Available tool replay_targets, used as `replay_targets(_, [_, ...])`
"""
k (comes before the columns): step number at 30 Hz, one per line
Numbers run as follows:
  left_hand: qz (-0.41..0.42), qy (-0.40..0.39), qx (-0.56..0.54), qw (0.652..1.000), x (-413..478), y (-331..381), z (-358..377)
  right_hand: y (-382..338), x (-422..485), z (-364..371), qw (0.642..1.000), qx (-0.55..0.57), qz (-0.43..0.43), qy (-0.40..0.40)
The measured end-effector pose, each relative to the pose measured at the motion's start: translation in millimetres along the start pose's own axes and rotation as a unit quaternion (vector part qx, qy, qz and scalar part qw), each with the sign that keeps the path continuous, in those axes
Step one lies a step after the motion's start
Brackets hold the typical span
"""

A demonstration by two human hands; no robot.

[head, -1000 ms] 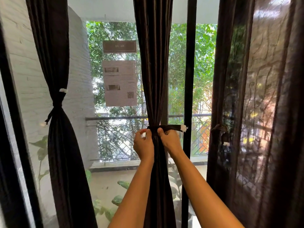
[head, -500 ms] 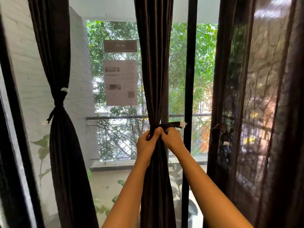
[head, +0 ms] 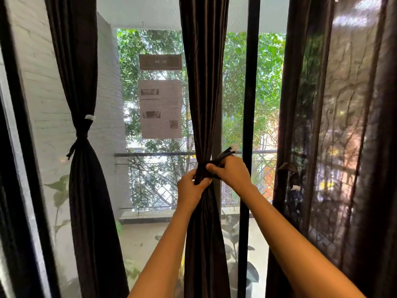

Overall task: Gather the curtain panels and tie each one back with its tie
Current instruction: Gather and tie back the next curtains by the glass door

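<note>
Tie mostly hidden behind both hands. Left hand grips the middle curtain panel just below it; right hand pinches the tie at the panel's right edge.

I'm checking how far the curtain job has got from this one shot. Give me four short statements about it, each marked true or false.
1. The left curtain panel is cinched by the left tie. True.
2. Both hands are clear of any fabric. False: the left hand grips the gathered middle curtain panel, and the right hand holds the middle tie.
3. The middle tie's white-tipped end sticks up to the right of the hands. True.
4. Every panel is tied back. False: the right curtain panel hangs spread, with the right tie dangling at its edge.
</note>
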State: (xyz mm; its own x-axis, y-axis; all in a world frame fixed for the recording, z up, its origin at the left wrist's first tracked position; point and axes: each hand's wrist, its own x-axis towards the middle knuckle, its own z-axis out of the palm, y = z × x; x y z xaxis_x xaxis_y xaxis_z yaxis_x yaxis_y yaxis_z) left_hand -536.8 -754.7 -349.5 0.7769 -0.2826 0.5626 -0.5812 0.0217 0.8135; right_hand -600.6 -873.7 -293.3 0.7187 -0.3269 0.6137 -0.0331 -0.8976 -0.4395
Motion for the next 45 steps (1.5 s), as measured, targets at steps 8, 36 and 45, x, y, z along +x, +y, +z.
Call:
replay_targets(8, [0.07, 0.047, 0.069, 0.994, -3, -3, 13, -8, -4, 12, 0.934, 0.306, 0.184, 0.004])
replay_targets(36, [-0.2, 0.125, -0.175, 0.956, -12, 33, 2, -15, -52, 22, 0.753, 0.541, 0.372, -0.047])
replay_targets(45, [-0.155, 0.141, -0.077, 0.975, -12, 44, -3, -22, -51, 46, 0.769, 0.526, 0.357, -0.07])
